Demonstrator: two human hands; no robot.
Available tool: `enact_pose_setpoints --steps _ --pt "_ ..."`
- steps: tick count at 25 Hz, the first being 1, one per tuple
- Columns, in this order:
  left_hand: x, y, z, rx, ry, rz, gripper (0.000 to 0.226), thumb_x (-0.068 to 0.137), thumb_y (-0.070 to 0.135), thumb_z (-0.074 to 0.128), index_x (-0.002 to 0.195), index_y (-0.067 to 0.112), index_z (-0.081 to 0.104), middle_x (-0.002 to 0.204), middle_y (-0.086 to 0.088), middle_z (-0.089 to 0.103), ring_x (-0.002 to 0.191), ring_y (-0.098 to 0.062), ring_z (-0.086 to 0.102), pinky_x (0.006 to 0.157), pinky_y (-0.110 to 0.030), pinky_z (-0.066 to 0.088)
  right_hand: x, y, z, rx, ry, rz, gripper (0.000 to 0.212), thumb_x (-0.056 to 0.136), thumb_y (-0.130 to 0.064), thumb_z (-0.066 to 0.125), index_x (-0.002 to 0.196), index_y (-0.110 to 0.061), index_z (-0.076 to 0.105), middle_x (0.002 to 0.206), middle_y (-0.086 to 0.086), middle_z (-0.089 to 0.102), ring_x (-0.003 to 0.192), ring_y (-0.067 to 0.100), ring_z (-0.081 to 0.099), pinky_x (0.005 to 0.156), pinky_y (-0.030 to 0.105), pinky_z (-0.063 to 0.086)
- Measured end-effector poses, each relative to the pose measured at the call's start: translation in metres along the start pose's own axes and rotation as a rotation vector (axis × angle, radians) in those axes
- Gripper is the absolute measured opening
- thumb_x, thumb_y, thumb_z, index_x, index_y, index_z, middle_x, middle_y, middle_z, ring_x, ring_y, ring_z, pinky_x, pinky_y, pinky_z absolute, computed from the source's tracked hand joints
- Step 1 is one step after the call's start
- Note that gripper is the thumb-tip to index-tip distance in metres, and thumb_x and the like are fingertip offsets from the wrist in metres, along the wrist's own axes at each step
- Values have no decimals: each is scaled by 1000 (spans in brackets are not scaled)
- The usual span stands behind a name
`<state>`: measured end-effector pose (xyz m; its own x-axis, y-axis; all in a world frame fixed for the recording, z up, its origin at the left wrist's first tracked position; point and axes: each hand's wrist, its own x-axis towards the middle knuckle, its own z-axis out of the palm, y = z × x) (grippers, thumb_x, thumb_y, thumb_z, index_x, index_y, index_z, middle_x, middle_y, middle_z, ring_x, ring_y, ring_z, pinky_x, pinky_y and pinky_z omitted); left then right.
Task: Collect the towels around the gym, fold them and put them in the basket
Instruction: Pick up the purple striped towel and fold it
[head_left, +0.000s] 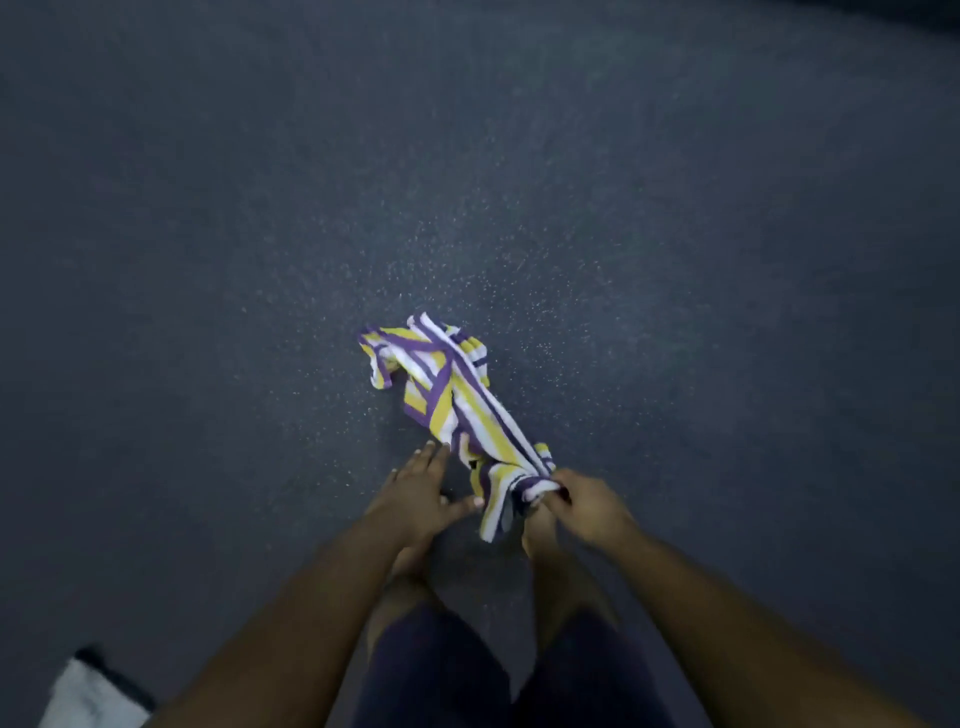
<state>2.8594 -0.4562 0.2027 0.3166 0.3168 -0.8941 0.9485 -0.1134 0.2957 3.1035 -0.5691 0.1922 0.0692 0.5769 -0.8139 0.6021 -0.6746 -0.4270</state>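
Observation:
A towel (457, 395) striped in purple, yellow and white hangs crumpled in front of me, its far end bunched over the dark floor. My right hand (582, 504) grips the near end of the towel in a closed fist. My left hand (421, 493) is spread with fingers apart just left of the towel, fingertips touching its lower edge without gripping. No basket is in view.
Dark speckled rubber gym floor (519, 208) fills the view. A pale grey object with a dark edge (88, 696) lies at the bottom left corner. My legs and bare feet (410, 561) stand below the hands.

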Motion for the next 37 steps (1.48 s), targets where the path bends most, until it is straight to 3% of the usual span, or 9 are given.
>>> enact_pose_setpoints --steps 2,6,10,13,15,18,21,27,37 --pt "-44 16 -20 60 7 50 125 69 99 33 163 25 0 171 -5 -2 157 -24 4 125 -50 14 -64 -20 -15 71 68 -8 57 90 -49 48 130 -14 65 131 11 67 120 31 61 91 32 44" --pt "-139 58 -48 293 -10 200 131 63 103 31 163 24 0 171 -6 -1 158 -23 3 126 -48 13 -194 -39 -29 206 312 98 12 96 -33 63 91 -22 65 88 -2 65 85 21 61 68 30 36" --pt "-217 92 -49 503 -28 337 145 47 109 16 163 24 -1 171 -7 -2 158 -24 1 126 -48 13 -298 -41 0 427 569 251 15 95 -29 64 82 -25 59 81 1 65 82 25 62 67 32 39" --pt "-269 121 -27 718 -42 472 116 78 90 43 163 22 3 171 -7 2 158 -24 5 125 -49 14 -374 -38 36 617 724 350 21 95 -25 64 76 -26 55 73 -5 60 78 22 58 63 34 38" --pt "-295 147 -5 833 -60 553 110 83 84 46 163 22 4 171 -6 2 158 -23 5 126 -48 13 -418 -28 62 735 838 420 25 94 -26 64 72 -26 53 72 -6 58 76 21 58 68 36 43" --pt "-328 193 43 964 -55 657 140 55 107 23 163 22 2 171 -6 -1 158 -21 4 126 -46 13 -480 6 97 823 986 509 27 93 -32 65 71 -23 51 72 -4 57 77 22 58 66 34 40" --pt "-353 235 105 1064 -52 773 154 37 110 10 163 23 -1 171 -4 -2 158 -19 2 127 -44 12 -544 54 132 885 1108 588 21 93 -37 64 82 -20 60 83 1 64 85 25 62 68 32 40" --pt "-422 304 265 1217 -51 939 148 43 108 11 163 24 -3 171 -3 -4 158 -18 0 127 -44 11 -666 155 228 989 1283 715 26 93 -43 63 86 -19 64 82 -1 68 82 21 64 68 33 47" --pt "-514 410 534 1472 -183 1281 109 84 84 43 163 26 -6 171 0 -6 158 -18 0 127 -42 7 -841 292 340 1141 1487 952 19 96 -42 61 87 -25 63 80 -7 65 76 13 62 69 34 51"
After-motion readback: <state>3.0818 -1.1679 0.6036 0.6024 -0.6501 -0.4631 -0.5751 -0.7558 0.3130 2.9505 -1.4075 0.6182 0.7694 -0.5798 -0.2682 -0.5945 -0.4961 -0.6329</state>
